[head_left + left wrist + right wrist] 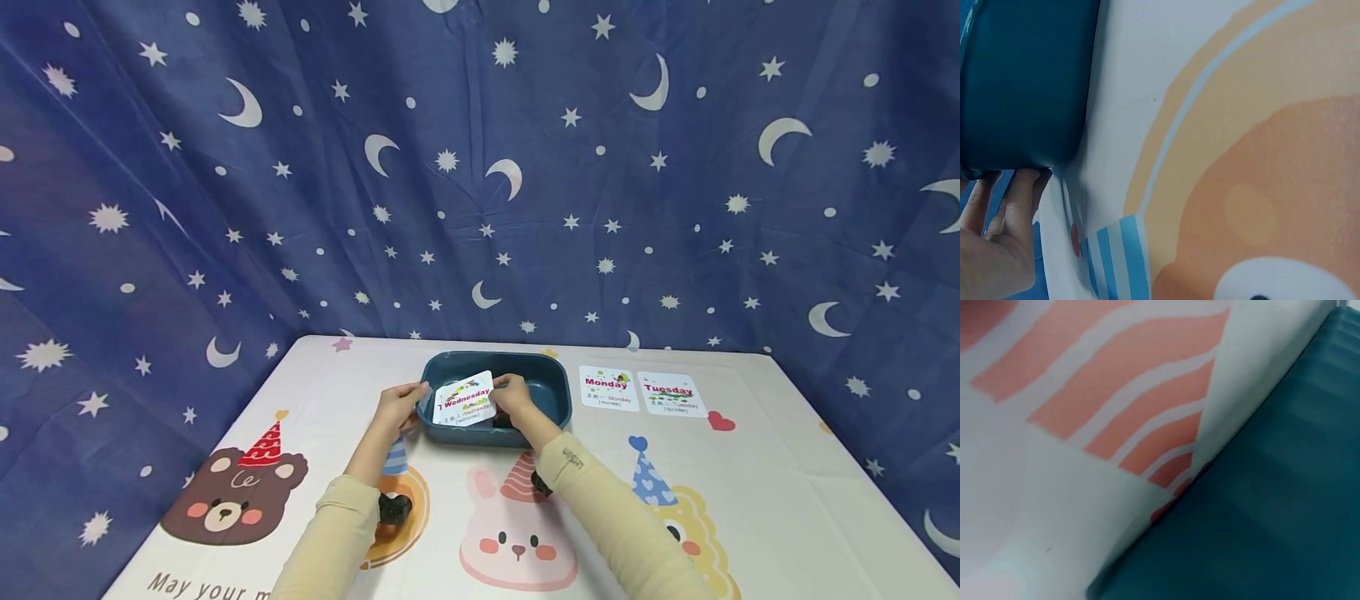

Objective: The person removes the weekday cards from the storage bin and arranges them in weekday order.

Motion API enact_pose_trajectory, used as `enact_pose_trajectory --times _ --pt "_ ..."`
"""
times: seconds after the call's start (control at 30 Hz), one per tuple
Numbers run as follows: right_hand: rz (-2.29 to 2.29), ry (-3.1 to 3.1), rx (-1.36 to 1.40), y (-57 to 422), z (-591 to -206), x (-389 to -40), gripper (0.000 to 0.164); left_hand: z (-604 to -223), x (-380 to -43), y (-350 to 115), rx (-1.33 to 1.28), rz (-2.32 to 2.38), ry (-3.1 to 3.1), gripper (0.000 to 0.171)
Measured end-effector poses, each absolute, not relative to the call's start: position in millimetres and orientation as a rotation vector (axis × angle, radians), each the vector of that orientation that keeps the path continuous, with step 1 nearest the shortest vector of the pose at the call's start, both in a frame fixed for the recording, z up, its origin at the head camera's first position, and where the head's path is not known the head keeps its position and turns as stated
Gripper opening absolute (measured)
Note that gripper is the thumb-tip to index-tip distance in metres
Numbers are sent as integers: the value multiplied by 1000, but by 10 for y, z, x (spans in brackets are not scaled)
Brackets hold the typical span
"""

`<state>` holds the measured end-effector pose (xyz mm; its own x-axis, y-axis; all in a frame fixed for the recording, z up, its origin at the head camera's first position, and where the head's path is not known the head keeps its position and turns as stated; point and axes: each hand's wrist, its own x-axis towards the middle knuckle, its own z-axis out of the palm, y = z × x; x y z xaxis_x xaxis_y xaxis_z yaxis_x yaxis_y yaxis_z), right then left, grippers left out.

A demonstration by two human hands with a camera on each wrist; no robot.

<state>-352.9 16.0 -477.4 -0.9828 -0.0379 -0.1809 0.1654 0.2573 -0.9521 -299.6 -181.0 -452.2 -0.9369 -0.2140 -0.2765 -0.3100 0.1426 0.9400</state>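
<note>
A dark teal plastic basin (552, 400) stands near the back of the table. My left hand (396, 410) grips its left end, thumb at the rim; in the left wrist view, fingers (1019, 200) press against the basin's outer wall (1029, 81). Over the basin, my right hand (517, 402) pinches the right edge of a white Wednesday card (468, 400), which is tilted. Part of another white card with a red letter shows behind its left edge. The right wrist view has only the basin's side (1260, 506) and the tablecloth; the right hand is out of it.
Right of the basin, a Monday card (609, 389) and a Tuesday card (671, 395) lie side by side, face up. The tablecloth (787, 467) bears cartoon animals in party hats. A blue curtain (525, 183) with moons and stars hangs behind the table.
</note>
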Motion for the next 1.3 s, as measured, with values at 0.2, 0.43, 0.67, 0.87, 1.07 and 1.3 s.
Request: enact_pose_trajectory --times 0.2,0.43,0.67,0.87,1.07,1.3 --pt "-1731 2300 83 209 -4463 -3218 40 -4522 -2993 -1816 -521 1966 2287 47" --pt "-1778 2192 88 245 -4340 -3153 47 -4514 -3003 -1811 -525 1996 2265 46" --pt "-1831 2174 101 256 -4342 -3165 59 -4522 -3006 -1807 -540 2005 2268 44" --pt "-1899 2175 72 292 -4318 -3133 61 -4513 -3003 -1802 -544 1992 2270 46" --pt "-1925 2172 90 341 -4211 -3049 58 -4497 -2999 -1800 -542 1951 2290 47" --pt "-1981 2130 77 453 -4155 -2996 63 -4490 -2980 -1808 -523 1950 2283 47"
